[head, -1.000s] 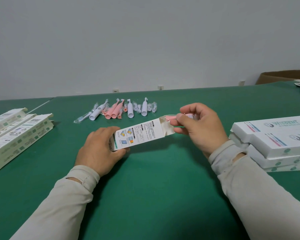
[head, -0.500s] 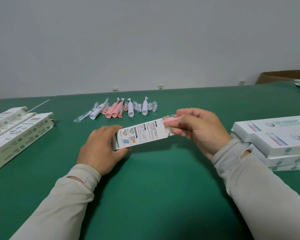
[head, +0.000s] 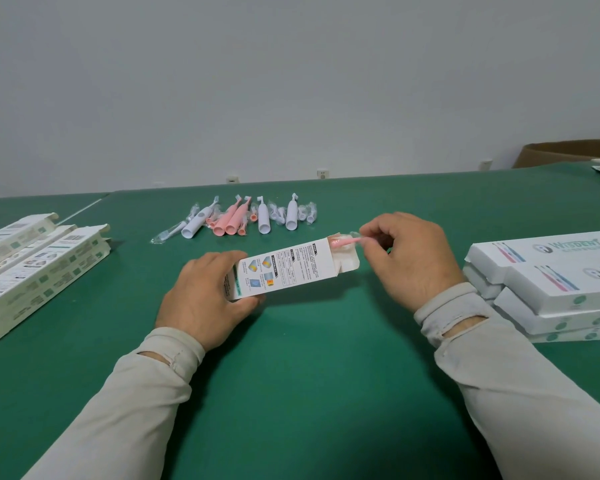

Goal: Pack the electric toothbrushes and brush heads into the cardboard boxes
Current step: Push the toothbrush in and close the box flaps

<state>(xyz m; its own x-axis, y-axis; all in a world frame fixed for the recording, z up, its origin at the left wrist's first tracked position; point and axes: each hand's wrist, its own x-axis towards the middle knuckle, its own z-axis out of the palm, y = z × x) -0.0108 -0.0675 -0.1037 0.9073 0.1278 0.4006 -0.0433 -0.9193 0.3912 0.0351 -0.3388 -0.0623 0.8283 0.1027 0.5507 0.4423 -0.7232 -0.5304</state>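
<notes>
Green desk (head: 291,393) under a plain grey wall. Left hand (head: 205,299) grips the near-left end of a white cardboard box (head: 291,268), held just above the desk. Box long axis runs left-near to right-far, open flap end toward the right hand (head: 406,258). Right hand pinches a pink brush head (head: 347,241) in clear wrap at that open mouth, partly inside, roughly in line with the box. Box panel shows small pictures and fine print, unreadable. Loose toothbrushes (head: 243,218), white and pink, lie in a row on the far side of the desk, heads pointing away. Stacked closed boxes (head: 548,285) at right read "WISDENT". Open boxes (head: 39,268) lie at left.
</notes>
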